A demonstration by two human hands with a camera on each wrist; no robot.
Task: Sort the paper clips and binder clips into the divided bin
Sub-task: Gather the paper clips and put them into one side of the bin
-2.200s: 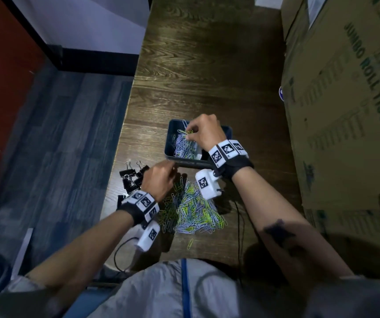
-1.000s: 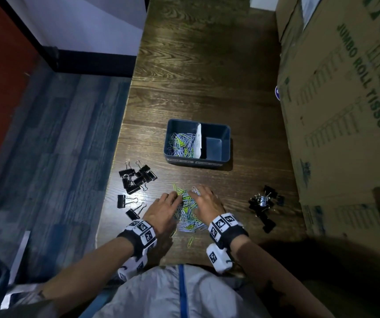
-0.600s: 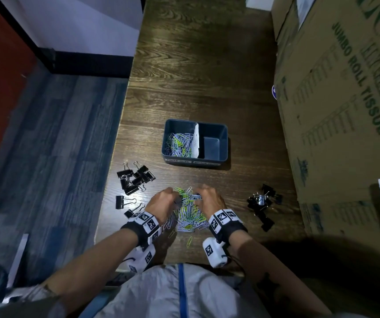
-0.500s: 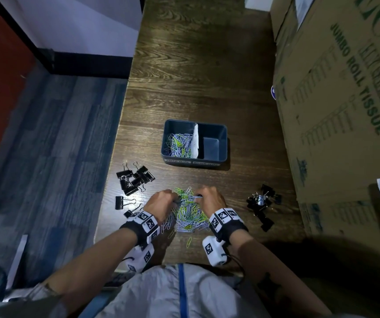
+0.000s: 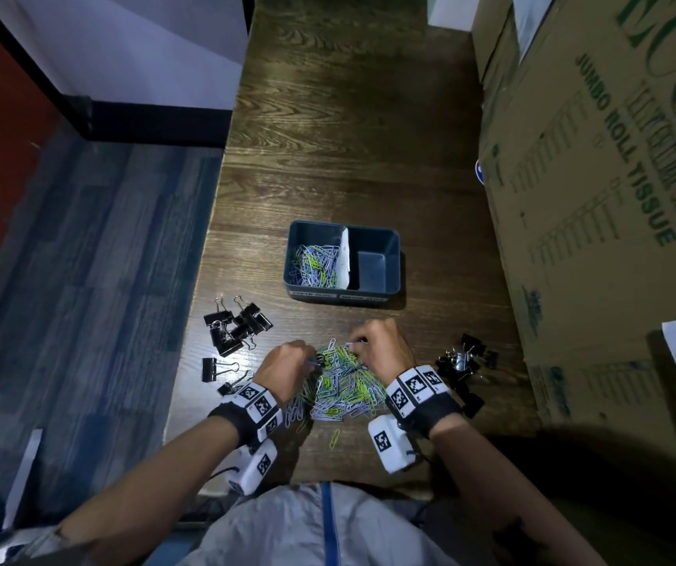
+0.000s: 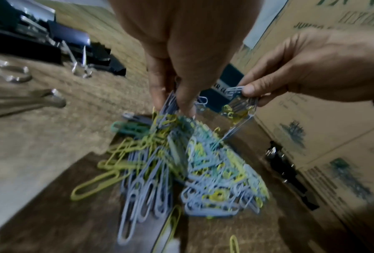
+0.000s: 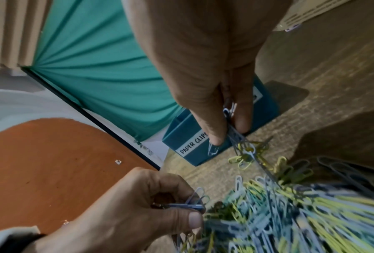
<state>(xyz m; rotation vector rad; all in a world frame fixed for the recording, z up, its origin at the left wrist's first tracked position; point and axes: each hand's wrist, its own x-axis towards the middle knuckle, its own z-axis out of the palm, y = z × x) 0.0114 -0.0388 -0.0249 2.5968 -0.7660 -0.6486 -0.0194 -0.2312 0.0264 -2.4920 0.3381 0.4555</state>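
Hands [image 5: 287,367] [image 5: 381,345] pinching paper clips [image 5: 344,381].

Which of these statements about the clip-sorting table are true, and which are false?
1. Both hands pinch paper clips from the paper clip pile: left hand, right hand. True.
2. The divided bin's right compartment holds binder clips. False: it holds none; only the left one holds paper clips.
3. Binder clips lie on the table on both sides of the pile. True.
4. The bin stands nearer the person than the pile. False: it stands beyond it.
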